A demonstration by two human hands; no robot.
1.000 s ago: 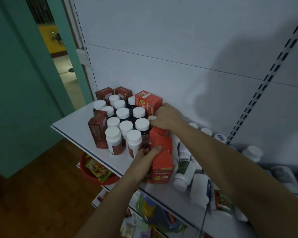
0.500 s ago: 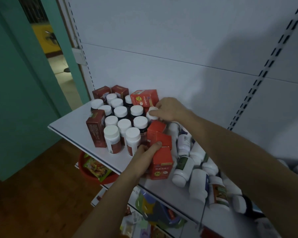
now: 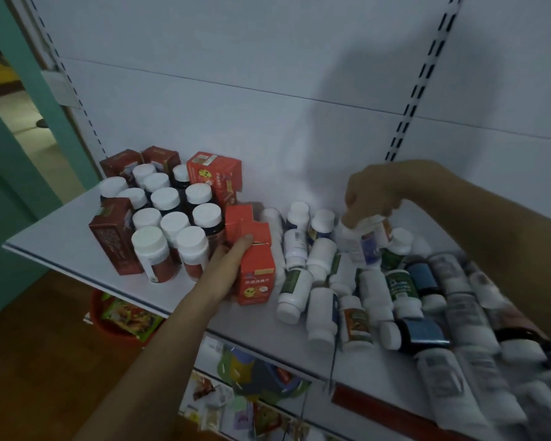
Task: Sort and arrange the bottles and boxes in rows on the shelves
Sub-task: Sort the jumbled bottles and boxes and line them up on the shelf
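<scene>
Shelf (image 3: 61,237): smooth white painted board, matt.
Orange box (image 3: 257,275): printed card, slight gloss.
Dark red boxes (image 3: 113,240): card, duller finish.
Upright bottles (image 3: 206,218): dark glossy bodies, matt white plastic caps.
White bottle (image 3: 352,246): smooth plastic with a paper label.
Lying bottles (image 3: 322,313): white plastic, shiny labels.
Floor (image 3: 39,345): wood, low sheen.

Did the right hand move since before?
Yes. The right hand has gone to the right, away from the back orange box it was beside, and now holds a white bottle.

print on boxes (image 3: 257,276) blurred, bottles (image 3: 292,289) likewise illegible
</scene>
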